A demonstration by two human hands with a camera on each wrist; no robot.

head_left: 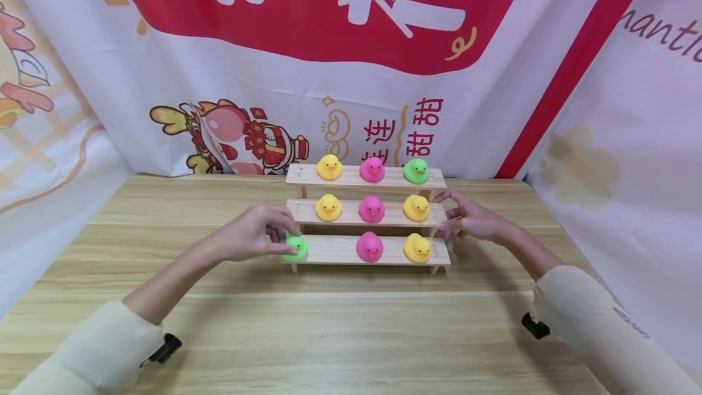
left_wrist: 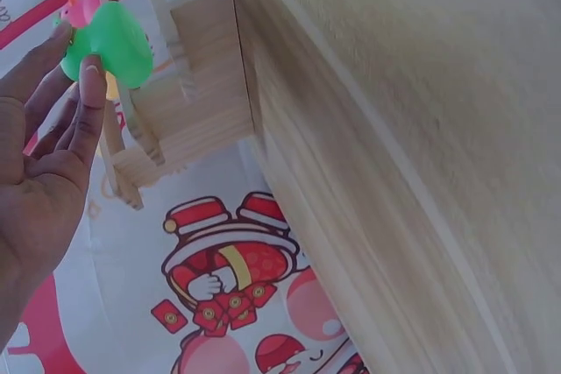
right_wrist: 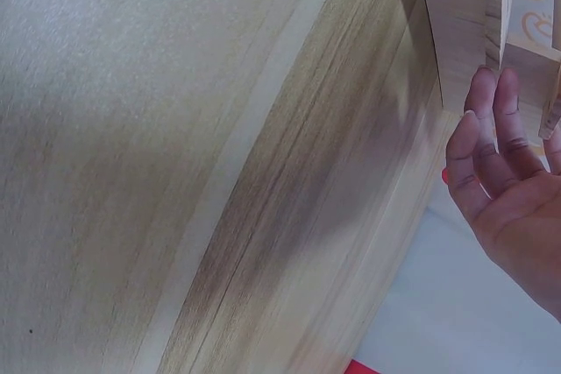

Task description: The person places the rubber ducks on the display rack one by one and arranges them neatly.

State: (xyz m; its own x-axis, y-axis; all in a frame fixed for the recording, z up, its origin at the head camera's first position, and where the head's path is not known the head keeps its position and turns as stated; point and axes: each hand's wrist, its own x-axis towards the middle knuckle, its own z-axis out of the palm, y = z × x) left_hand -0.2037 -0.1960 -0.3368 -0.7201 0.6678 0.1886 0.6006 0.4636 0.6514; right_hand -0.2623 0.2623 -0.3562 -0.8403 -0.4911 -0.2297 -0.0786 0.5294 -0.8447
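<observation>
A three-tier wooden display stand point(head_left: 334, 250) holds small rubber ducks. At the left end of its lowest tier, my left hand point(head_left: 258, 233) pinches a green rubber duck point(head_left: 297, 249) between thumb and fingers; the left wrist view shows this duck point(left_wrist: 118, 45) from behind, at the fingertips. My right hand point(head_left: 470, 218) grips the right end of the middle tier, thumb toward the front and a finger at the back. In the right wrist view, bent fingers point(right_wrist: 507, 120) reach the stand's side. Beside the held duck, the lowest tier carries a pink duck point(head_left: 370, 247) and a yellow duck point(head_left: 417, 249).
On the middle tier sit a yellow duck point(head_left: 328, 207), a pink duck point(head_left: 372, 208) and another yellow duck point(head_left: 415, 207). The top tier bears yellow, pink and green ducks point(head_left: 415, 170). Behind the wooden table point(head_left: 351, 334) hangs a printed cloth point(head_left: 307, 96).
</observation>
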